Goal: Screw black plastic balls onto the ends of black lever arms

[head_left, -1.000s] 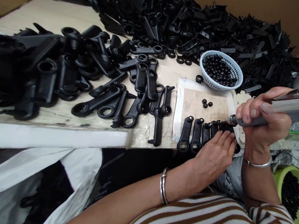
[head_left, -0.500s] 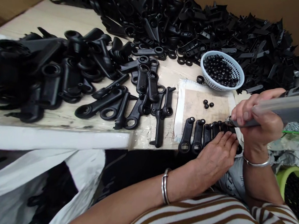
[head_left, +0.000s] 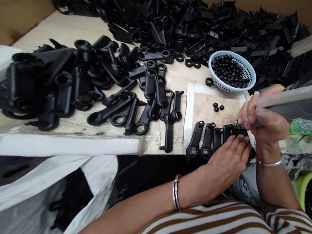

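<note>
Left hand (head_left: 228, 160) lies flat over 5-plus black levers (head_left: 217, 141). Right hand (head_left: 265, 120) grips 1 power screwdriver (head_left: 300, 103). Nearby sit 3 balls (head_left: 216, 109).

Hands (head_left: 227, 163) and handheld tool (head_left: 302, 108) at black levers (head_left: 196, 138)

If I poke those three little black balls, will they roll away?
Probably: the black balls look round, and the white-edged sheet beneath looks flat. They may knock together, since they sit close. Their shiny surface might feel slippery.
</note>
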Demonstrator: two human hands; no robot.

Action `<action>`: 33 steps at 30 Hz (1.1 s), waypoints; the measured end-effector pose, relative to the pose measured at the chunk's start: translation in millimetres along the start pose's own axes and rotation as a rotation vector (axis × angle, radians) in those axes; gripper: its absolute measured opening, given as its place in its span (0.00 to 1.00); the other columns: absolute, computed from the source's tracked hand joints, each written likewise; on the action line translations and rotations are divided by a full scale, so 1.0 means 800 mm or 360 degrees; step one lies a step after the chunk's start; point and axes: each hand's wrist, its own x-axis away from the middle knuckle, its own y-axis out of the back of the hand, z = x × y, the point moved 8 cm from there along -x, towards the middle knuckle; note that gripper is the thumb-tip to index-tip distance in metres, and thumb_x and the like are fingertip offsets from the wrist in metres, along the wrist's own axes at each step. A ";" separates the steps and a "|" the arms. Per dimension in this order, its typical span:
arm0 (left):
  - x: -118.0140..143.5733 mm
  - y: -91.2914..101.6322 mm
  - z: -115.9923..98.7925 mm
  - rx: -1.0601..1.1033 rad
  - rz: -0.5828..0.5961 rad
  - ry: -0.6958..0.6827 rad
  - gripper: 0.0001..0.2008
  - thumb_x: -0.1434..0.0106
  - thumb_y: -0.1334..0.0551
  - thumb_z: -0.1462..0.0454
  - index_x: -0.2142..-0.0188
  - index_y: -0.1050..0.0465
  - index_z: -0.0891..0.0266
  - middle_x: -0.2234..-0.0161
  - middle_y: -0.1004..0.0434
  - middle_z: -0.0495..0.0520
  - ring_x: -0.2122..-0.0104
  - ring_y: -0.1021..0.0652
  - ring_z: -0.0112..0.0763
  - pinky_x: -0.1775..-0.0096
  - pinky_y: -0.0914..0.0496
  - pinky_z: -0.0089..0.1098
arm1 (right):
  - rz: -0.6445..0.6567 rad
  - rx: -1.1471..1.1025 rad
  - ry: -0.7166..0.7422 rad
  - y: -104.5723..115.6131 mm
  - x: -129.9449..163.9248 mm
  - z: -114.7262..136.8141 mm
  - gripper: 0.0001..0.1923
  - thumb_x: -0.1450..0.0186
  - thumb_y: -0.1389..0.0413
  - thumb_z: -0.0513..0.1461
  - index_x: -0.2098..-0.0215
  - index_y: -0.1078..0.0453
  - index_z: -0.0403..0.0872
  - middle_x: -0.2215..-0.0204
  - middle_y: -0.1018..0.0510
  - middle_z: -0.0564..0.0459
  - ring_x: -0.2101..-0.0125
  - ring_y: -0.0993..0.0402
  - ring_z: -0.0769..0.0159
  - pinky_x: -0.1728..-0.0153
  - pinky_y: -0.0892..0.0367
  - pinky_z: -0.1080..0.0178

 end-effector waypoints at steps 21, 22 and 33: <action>0.002 0.002 0.000 -0.0034 -0.0059 -0.0079 0.19 0.29 0.47 0.65 0.41 0.36 0.69 0.38 0.34 0.63 0.39 0.32 0.41 0.39 0.42 0.40 | -0.0599 0.0074 0.0253 0.066 0.031 0.045 0.09 0.48 0.39 0.37 0.69 0.33 0.49 0.87 0.35 0.64 0.89 0.40 0.74 0.85 0.38 0.65; 0.001 0.008 -0.001 -0.0003 -0.0076 -0.0118 0.18 0.28 0.47 0.65 0.42 0.35 0.69 0.40 0.32 0.63 0.39 0.32 0.41 0.39 0.42 0.40 | -0.0622 0.0077 0.0251 0.070 0.035 0.047 0.10 0.49 0.39 0.37 0.69 0.33 0.49 0.87 0.35 0.64 0.89 0.40 0.74 0.85 0.38 0.65; -0.061 0.053 0.063 -0.0309 0.0055 -0.0058 0.14 0.27 0.49 0.58 0.50 0.37 0.65 0.60 0.30 0.58 0.61 0.28 0.38 0.62 0.37 0.36 | -0.0957 0.0105 0.0302 0.113 0.068 0.076 0.10 0.54 0.43 0.34 0.72 0.31 0.48 0.89 0.35 0.64 0.90 0.41 0.74 0.87 0.40 0.67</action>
